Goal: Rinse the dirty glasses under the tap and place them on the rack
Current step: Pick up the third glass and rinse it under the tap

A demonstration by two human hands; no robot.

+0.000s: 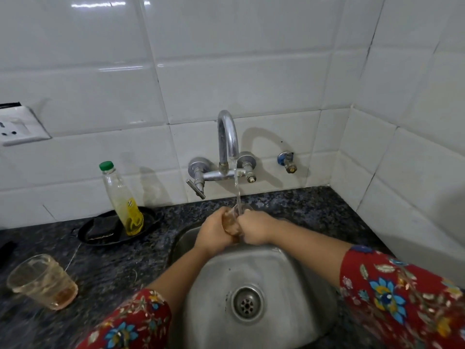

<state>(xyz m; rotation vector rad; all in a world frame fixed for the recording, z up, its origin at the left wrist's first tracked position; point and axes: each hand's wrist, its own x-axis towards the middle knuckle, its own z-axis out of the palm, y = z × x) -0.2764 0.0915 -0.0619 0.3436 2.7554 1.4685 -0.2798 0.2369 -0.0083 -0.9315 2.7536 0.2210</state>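
One glass point(232, 222), tinted with brownish residue, is held over the back part of the sink point(289, 285), directly under the tap point(227, 137), whose stream point(236, 187) falls onto its rim. Wet glass is slippery. If either grip loosens, it could drop onto the steel basin and chip or break. Water striking the rim at an angle could also splash across the counter point(125, 260) along its back edge. No rack is in view, so reaching it probably means turning away with a dripping glass, which is another chance for a slip.

The left hand point(214, 233) wraps the glass from the left, fingers curled round its body. The right hand point(254, 227) grips it from the right, knuckles up; I cannot tell whether its fingers reach inside. Both forearms stretch forward over the sink, wrists close together.

A second glass point(42, 280), also soiled, stands near the counter's front left edge, well apart from the sink, where a passing sleeve point(136, 321) might knock it. Near the back edge, left of the tap, a bottle point(123, 200) of yellow liquid stands on a dark tray point(85, 235).
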